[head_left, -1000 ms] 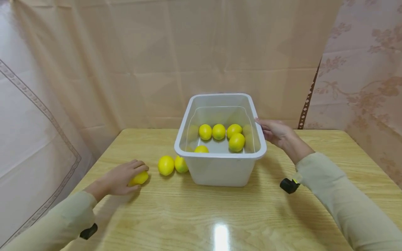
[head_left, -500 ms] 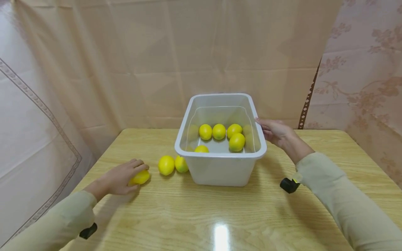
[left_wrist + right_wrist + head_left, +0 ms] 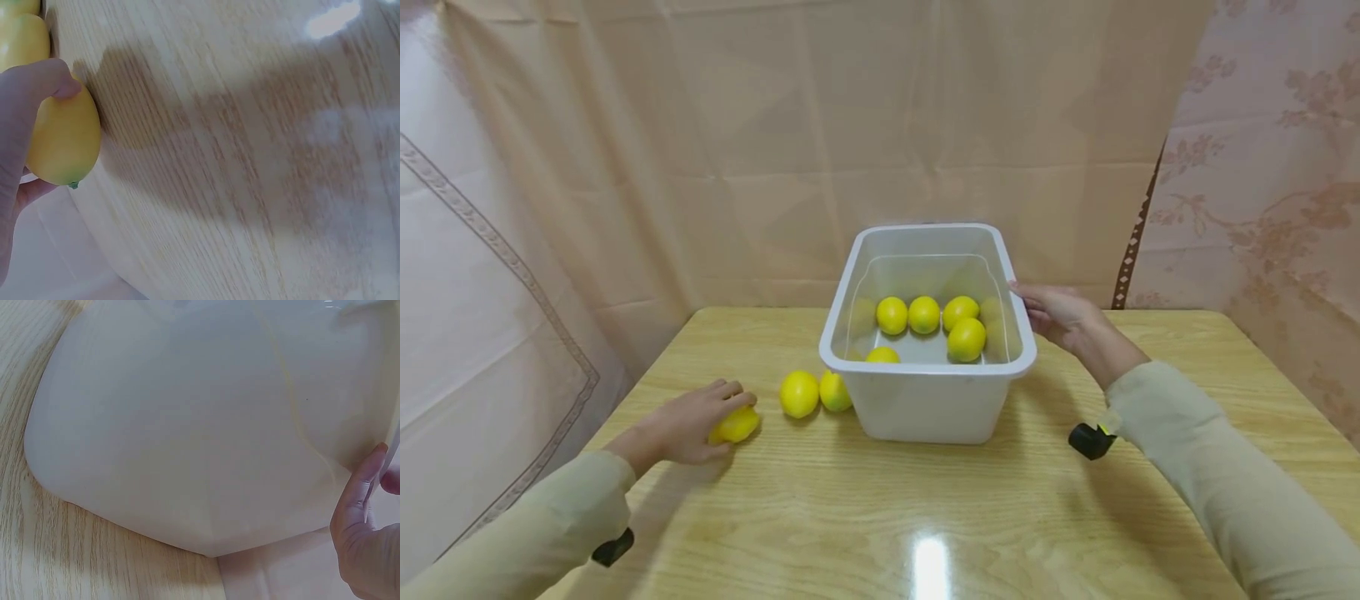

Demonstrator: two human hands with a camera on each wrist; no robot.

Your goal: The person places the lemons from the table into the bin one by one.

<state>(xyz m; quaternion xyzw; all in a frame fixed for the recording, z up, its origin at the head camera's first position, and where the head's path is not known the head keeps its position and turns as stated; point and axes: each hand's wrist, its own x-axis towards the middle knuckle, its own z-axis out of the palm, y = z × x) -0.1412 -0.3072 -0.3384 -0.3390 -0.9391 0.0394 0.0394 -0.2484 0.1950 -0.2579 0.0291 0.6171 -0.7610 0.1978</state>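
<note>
At the lower left of the head view, the left hand [image 3: 691, 423] held one lemon [image 3: 735, 425], fingers over the top and thumb along the near side. The left wrist view showed its green stem end [image 3: 74, 185] uncovered. Probable fault: a slip, caused by the smooth, rounded skin and a grip that left this end free.

Left of center, two loose lemons [image 3: 799, 394] sat close together on the tabletop [image 3: 790, 517]. Contact between the right-hand one and the bin [image 3: 932, 408] could not be confirmed. Probable fault: rolling, if the held lemon or the bin knocked them.

At center, the bin stood upright with at least five lemons [image 3: 923, 315] inside; its near rim hid part of the floor.

Right of center, the right hand [image 3: 1063, 321] pinched the bin's right rim. Probable fault: tilting, if that rim were pulled unevenly.
</note>
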